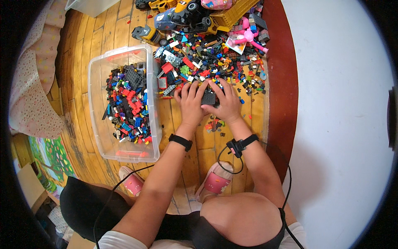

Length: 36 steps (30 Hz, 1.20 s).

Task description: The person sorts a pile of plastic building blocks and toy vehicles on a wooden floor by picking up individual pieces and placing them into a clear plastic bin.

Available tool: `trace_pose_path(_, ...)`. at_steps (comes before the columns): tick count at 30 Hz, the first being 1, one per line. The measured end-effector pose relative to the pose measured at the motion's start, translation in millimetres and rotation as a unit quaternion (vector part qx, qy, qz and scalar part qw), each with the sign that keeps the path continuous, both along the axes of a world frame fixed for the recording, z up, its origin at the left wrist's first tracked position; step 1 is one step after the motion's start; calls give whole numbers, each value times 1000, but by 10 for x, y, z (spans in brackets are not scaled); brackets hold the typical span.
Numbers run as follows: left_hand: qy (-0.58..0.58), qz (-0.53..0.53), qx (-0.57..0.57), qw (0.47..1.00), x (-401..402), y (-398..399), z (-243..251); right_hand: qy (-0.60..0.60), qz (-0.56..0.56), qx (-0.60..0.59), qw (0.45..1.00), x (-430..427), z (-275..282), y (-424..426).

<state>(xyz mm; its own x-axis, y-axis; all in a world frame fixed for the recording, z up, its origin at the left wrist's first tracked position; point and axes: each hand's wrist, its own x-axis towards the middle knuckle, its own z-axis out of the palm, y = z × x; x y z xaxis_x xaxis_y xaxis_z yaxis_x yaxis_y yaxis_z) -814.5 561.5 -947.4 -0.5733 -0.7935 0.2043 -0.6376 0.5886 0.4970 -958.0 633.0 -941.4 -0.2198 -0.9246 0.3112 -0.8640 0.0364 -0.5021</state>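
Note:
My left hand (192, 101) and my right hand (227, 102) are cupped towards each other at the near edge of a heap of loose toy building bricks (202, 59). Between them shows a dark grey studded plate (208, 98), framed by the index fingers and thumbs. The fingers of both hands are curved and spread. What lies under the palms is hidden, so a firm grip cannot be made out. Left of my hands stands a clear plastic bin (102, 133), partly filled with mixed bricks (130, 102).
Small pieces (214, 124) lie on the wooden floor (174, 124) below my hands. Yellow toy trucks (149, 34) and a pink toy figure (247, 35) sit at the heap's far side. A dark red border (281, 102) and white surface (335, 93) run along the right. A cable (242, 165) hangs by my right wrist.

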Motion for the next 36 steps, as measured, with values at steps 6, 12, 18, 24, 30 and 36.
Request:
trace_pose_path(6, -12, 53, -34, 998, -61, 30, 118, 13, -56, -9, 998, 48, -72, -24)
trace_pose_path(12, 23, 19, -48, 998, -43, 9, 28, -169, -120, 26, 978, -39, -15, -75)
trace_pose_path(18, 12, 5, -32, 999, -54, 63, 77, -395, -236, 35, 887, -318, 39, 61)
trace_pose_path(24, 8, -58, -2, 998, -246, 125, 313, -567, -278, -3, 776, -375, 279, 204)
trace_pose_path(30, 7, -38, -58, 998, -293, 62, 86, -615, -271, -27, 740, -366, 338, 290)
trace_pose_path(36, 22, -44, -10, 999, -188, 38, 109, -620, -283, -57, 729, -346, 375, 293)
